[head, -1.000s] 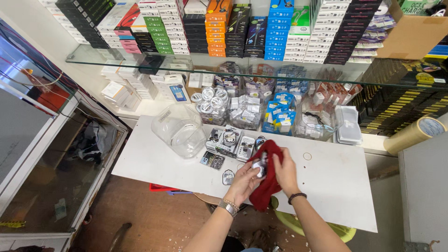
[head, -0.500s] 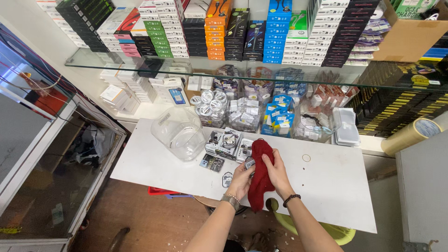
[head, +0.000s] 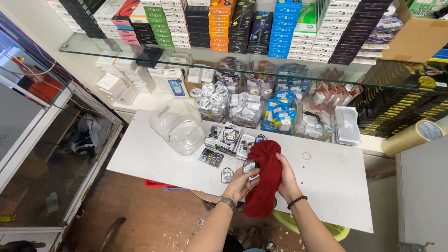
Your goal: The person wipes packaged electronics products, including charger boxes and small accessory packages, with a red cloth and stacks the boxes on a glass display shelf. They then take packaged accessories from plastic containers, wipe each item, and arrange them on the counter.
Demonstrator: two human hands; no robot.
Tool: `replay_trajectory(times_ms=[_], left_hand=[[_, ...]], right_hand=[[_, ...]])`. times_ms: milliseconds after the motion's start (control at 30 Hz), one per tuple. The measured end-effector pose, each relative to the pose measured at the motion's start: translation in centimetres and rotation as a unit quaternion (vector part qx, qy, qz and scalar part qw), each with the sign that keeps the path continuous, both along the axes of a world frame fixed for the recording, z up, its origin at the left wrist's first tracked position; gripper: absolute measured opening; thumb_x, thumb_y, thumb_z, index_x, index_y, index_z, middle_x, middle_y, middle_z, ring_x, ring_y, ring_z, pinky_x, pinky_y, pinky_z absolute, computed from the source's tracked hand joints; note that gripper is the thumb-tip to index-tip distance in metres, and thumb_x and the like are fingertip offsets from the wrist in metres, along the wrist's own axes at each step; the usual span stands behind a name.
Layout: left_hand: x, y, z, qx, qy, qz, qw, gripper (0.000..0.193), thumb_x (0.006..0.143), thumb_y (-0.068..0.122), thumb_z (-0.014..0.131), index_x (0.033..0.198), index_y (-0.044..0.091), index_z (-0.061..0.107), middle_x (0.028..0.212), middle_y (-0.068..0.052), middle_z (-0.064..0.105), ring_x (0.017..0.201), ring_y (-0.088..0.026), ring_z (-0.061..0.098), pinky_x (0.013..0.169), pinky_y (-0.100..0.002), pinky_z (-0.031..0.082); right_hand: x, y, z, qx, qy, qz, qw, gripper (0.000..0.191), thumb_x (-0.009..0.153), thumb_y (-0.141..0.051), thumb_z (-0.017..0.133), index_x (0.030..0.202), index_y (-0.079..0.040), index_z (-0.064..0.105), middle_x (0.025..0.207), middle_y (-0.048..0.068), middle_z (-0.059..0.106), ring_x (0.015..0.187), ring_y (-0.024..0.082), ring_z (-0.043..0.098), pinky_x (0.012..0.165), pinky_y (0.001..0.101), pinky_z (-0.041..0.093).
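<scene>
My right hand (head: pixel 285 179) grips a dark red cloth (head: pixel 266 177) that hangs down past the white table's front edge. My left hand (head: pixel 241 181) pinches a small clear packet (head: pixel 250 166) against the cloth. Both hands are above the table's front middle. Just left of them a similar small packet (head: pixel 227 175) lies flat on the table (head: pixel 326 186).
A clear plastic jar (head: pixel 178 125) lies tilted at the table's left. Several small packets (head: pixel 228 139) sit behind my hands, and a rubber band (head: pixel 306 156) lies to the right. Clear bins of accessories and stacked boxes fill the shelves behind. A glass cabinet (head: pixel 42 158) stands left.
The cloth has shifted from bunched around the packet to hanging lower over the table edge. My hands have moved slightly forward and the left now holds the packet beside the cloth.
</scene>
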State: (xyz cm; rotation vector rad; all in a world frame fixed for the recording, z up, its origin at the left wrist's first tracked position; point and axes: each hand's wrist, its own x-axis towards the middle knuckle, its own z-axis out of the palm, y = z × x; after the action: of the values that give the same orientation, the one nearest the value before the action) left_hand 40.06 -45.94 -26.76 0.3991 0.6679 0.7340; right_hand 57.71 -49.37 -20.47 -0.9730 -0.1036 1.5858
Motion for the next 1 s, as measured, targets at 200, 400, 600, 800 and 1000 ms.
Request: replay_trajectory(times_ms=[200, 400, 600, 800, 1000], left_hand=[[-0.1, -0.1, 0.9, 0.004, -0.003, 0.034, 0.999, 0.032, 0.089, -0.001, 0.068, 0.12, 0.008, 0.066, 0.115, -0.009, 0.072, 0.103, -0.021, 0.073, 0.09, -0.04, 0.065], [-1.1, 0.2, 2.0, 0.002, 0.03, 0.049, 0.998, 0.039, 0.089, 0.0, 0.07, 0.128, 0.005, 0.065, 0.123, -0.009, 0.07, 0.106, -0.022, 0.072, 0.089, -0.036, 0.064], [-2.2, 0.8, 2.4, -0.001, 0.038, 0.049, 0.998, 0.041, 0.089, 0.001, 0.071, 0.13, 0.004, 0.064, 0.121, -0.012, 0.07, 0.104, -0.024, 0.072, 0.087, -0.035, 0.065], [-1.8, 1.4, 3.1, 0.047, 0.054, 0.044, 0.996, 0.041, 0.09, 0.001, 0.071, 0.131, 0.002, 0.064, 0.12, -0.011, 0.07, 0.103, -0.022, 0.071, 0.086, -0.035, 0.064], [-1.8, 2.1, 5.6, 0.031, -0.028, 0.015, 0.999, 0.039, 0.1, 0.015, 0.058, 0.136, 0.001, 0.058, 0.131, -0.013, 0.065, 0.114, -0.025, 0.068, 0.097, -0.042, 0.059]], right_hand=[[2.8, -0.2, -0.6, 0.05, 0.029, -0.004, 0.998, 0.045, 0.097, -0.043, 0.049, 0.124, -0.009, 0.064, 0.113, 0.011, 0.073, 0.094, 0.029, 0.069, 0.081, 0.046, 0.057], [7.9, -0.2, 0.7, 0.073, -0.037, -0.048, 0.995, 0.044, 0.101, -0.04, 0.049, 0.129, -0.008, 0.063, 0.121, 0.01, 0.07, 0.1, 0.027, 0.069, 0.087, 0.0435, 0.057], [9.3, 0.3, -2.0, 0.056, -0.407, 0.011, 0.912, 0.039, 0.104, -0.027, 0.059, 0.131, 0.002, 0.059, 0.116, 0.018, 0.065, 0.098, 0.023, 0.066, 0.089, 0.0442, 0.05], [3.9, 2.1, -3.0, 0.122, -0.503, 0.152, 0.842, 0.041, 0.099, -0.027, 0.063, 0.131, -0.002, 0.062, 0.115, 0.003, 0.072, 0.108, 0.01, 0.066, 0.093, 0.0283, 0.051], [1.9, 3.2, -1.3, 0.031, -0.321, 0.196, 0.926, 0.03, 0.094, -0.017, 0.07, 0.12, -0.002, 0.068, 0.107, 0.002, 0.072, 0.094, 0.011, 0.064, 0.08, 0.0288, 0.053]])
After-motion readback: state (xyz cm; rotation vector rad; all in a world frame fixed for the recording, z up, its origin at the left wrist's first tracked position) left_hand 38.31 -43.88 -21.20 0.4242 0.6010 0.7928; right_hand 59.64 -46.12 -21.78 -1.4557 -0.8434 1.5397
